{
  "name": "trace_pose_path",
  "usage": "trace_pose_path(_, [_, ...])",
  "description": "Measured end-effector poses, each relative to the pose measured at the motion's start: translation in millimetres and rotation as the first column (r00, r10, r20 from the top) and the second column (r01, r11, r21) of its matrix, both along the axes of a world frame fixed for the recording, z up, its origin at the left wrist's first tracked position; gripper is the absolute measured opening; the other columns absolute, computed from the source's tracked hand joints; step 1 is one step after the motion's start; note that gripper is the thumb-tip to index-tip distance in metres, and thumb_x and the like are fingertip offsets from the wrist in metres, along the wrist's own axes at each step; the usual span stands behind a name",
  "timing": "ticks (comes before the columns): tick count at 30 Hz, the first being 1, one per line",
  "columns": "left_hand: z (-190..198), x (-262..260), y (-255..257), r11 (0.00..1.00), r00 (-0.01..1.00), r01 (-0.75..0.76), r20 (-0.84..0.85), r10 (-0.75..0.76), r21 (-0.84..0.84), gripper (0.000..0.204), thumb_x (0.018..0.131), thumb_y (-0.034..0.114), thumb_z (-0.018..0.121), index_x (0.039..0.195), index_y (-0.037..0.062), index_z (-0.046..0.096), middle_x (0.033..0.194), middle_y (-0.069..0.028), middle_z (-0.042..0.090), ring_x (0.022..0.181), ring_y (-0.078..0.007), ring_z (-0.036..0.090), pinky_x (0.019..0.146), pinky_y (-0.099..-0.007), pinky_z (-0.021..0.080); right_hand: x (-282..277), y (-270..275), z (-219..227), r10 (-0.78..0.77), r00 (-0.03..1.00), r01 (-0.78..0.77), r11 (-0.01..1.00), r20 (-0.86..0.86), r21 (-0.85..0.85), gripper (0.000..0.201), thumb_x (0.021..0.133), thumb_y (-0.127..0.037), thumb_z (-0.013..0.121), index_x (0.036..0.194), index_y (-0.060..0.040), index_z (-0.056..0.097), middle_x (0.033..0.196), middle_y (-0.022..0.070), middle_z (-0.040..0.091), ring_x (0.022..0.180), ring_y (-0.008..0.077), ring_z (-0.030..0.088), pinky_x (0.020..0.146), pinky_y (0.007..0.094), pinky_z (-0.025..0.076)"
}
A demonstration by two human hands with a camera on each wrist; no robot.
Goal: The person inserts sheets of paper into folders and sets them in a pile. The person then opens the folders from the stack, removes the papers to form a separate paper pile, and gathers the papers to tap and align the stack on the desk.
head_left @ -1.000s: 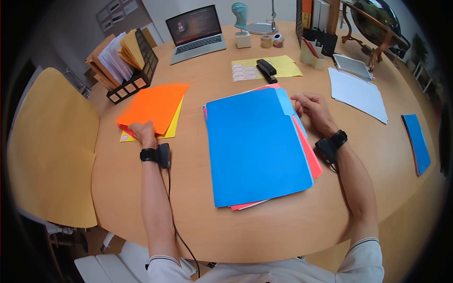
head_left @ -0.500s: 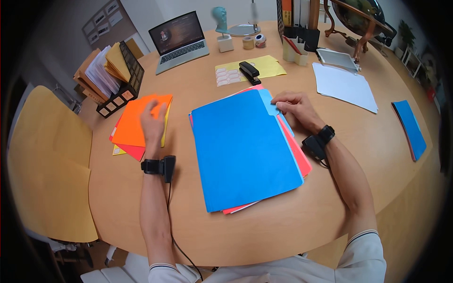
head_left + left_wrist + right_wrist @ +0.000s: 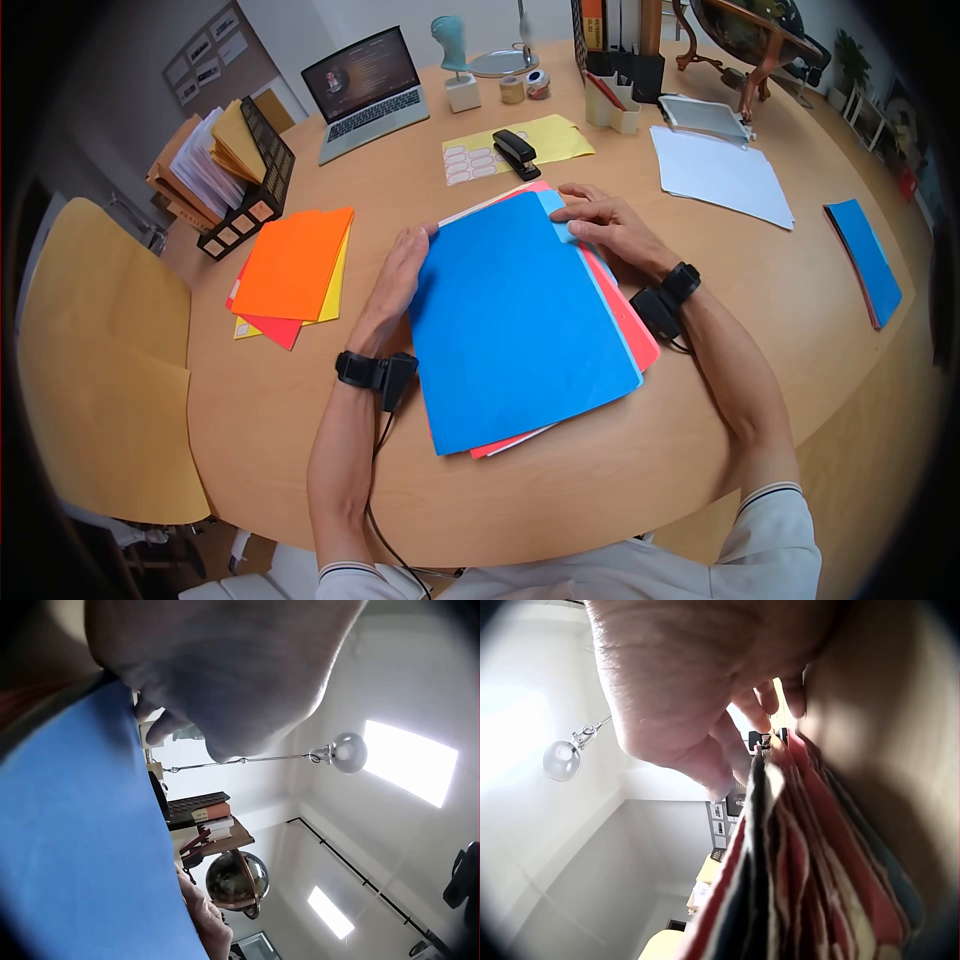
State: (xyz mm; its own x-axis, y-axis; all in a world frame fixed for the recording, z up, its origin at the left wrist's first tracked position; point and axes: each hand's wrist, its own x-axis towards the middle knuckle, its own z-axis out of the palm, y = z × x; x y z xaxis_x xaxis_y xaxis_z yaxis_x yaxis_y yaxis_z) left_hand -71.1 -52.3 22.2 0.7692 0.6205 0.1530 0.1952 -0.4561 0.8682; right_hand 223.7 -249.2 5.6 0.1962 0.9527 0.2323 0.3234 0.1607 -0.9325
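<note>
Left hand [image 3: 398, 275] moved from orange folder [image 3: 290, 262] near worktop's [image 3: 265, 430] left edge to blue folder [image 3: 520, 330]; right hand [image 3: 618, 235] opposite, both loose-fingered, likely steadying.

The head view looks forward and down over the worktop [image 3: 560, 500]; wrist views, close beside the folders [image 3: 520, 330], share the desk lamp [image 3: 349, 753].

Passage: strip of table [image 3: 560, 510] inside near edge, between left forearm [image 3: 340, 460] and right forearm [image 3: 735, 380]; lane between right forearm and narrow blue stack [image 3: 865, 265] at right edge. Obstacles: left hand [image 3: 396, 280] and right hand [image 3: 617, 232] flank the folder stack [image 3: 520, 330]; stapler [image 3: 516, 150] toward far edge; orange sheet [image 3: 290, 265] toward left edge.
</note>
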Motion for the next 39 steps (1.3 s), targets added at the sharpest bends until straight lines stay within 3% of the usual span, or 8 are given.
trace_pose_path(7, [8.9,2.5,-9.7,0.971,0.998,-0.043,0.024,0.05,-0.233,0.065,0.11,0.05,0.031,0.142,-0.0025,0.051,0.149,-0.0201,0.049,0.141,-0.0294,0.041,0.12,-0.0399,0.026,-14.2,-0.6,11.3,0.004,0.999,-0.006,0.999,-0.049,-0.043,0.041,0.093,-0.026,0.068,0.13,-0.0076,0.069,0.155,0.0218,0.04,0.145,0.0344,0.037,0.12,0.0459,0.029])
trace_pose_path(10, [12.8,2.5,-13.2,0.972,0.999,-0.037,0.019,0.043,-0.232,0.065,0.109,0.051,0.032,0.143,-0.0023,0.05,0.148,-0.0214,0.049,0.141,-0.0302,0.041,0.12,-0.0402,0.026,-23.8,-3.3,24.7,-0.011,0.953,0.0,0.999,-0.304,-0.037,0.046,0.095,-0.031,0.066,0.135,-0.0084,0.065,0.156,0.0211,0.039,0.146,0.0336,0.036,0.12,0.0453,0.028])
trace_pose_path(12, [8.6,1.8,-9.2,0.97,0.999,-0.033,0.029,0.041,-0.243,0.066,0.109,0.052,0.033,0.144,-0.0022,0.05,0.148,-0.0215,0.048,0.142,-0.0303,0.04,0.12,-0.0407,0.025,-14.6,-0.6,33.3,0.002,0.999,0.0,0.999,-0.041,0.052,0.051,0.098,-0.037,0.062,0.14,-0.0074,0.061,0.157,0.0188,0.039,0.145,0.0328,0.038,0.119,0.044,0.03])
trace_pose_path(15, [7.4,1.3,-8.7,0.97,0.998,-0.046,0.032,0.055,-0.238,0.064,0.109,0.05,0.034,0.142,-0.0021,0.051,0.147,-0.0203,0.049,0.14,-0.0289,0.041,0.12,-0.0404,0.026,-13.0,-1.5,45.5,0.036,0.998,-0.04,0.996,0.051,0.079,0.054,0.1,-0.041,0.058,0.141,-0.0058,0.059,0.151,0.0171,0.049,0.14,0.0288,0.043,0.117,0.043,0.033])
trace_pose_path(22, [12.5,2.5,-13.2,0.962,0.996,-0.074,0.025,0.083,-0.263,0.062,0.11,0.048,0.032,0.141,-0.0018,0.052,0.146,-0.0187,0.05,0.139,-0.0273,0.042,0.121,-0.0399,0.026,-24.9,-0.6,49.2,0.074,0.997,-0.074,0.994,0.006,0.084,0.052,0.101,-0.04,0.059,0.139,-0.0045,0.061,0.131,0.0154,0.066,0.125,0.0208,0.057,0.106,0.0385,0.044])
trace_pose_path(30, [11.7,0.9,-9.1,0.923,0.99,-0.034,0.114,0.084,-0.382,0.068,0.11,0.05,0.027,0.142,-0.0059,0.05,0.147,-0.0213,0.048,0.141,-0.0289,0.04,0.123,-0.0413,0.023,-14.7,2.1,33.2,-0.205,0.891,0.262,0.961,0.405,-0.088,0.044,0.094,-0.03,0.067,0.116,0.0074,0.071,0.119,0.0267,0.067,0.11,0.0353,0.065,0.096,0.0427,0.05])
trace_pose_path(34, [14.0,3.1,-12.2,0.934,0.991,-0.046,0.099,0.086,-0.355,0.067,0.11,0.049,0.027,0.141,-0.0054,0.05,0.146,-0.0206,0.049,0.141,-0.0279,0.041,0.122,-0.0404,0.024,-18.7,2.5,38.5,-0.19,0.888,0.235,0.97,0.419,-0.06,0.043,0.093,-0.029,0.067,0.114,0.0084,0.071,0.116,0.0273,0.067,0.11,0.0376,0.065,0.099,0.0435,0.049])
trace_pose_path(39, [6.8,3.8,-10.6,0.97,0.996,-0.055,0.051,0.069,-0.235,0.065,0.11,0.049,0.029,0.141,-0.0034,0.052,0.145,-0.0191,0.051,0.138,-0.0267,0.044,0.12,-0.0386,0.027,-19.3,3.7,32.3,-0.153,0.912,0.201,0.976,0.38,-0.089,0.041,0.097,-0.031,0.064,0.12,0.0014,0.071,0.141,0.0275,0.052,0.132,0.0394,0.051,0.11,0.043,0.043])
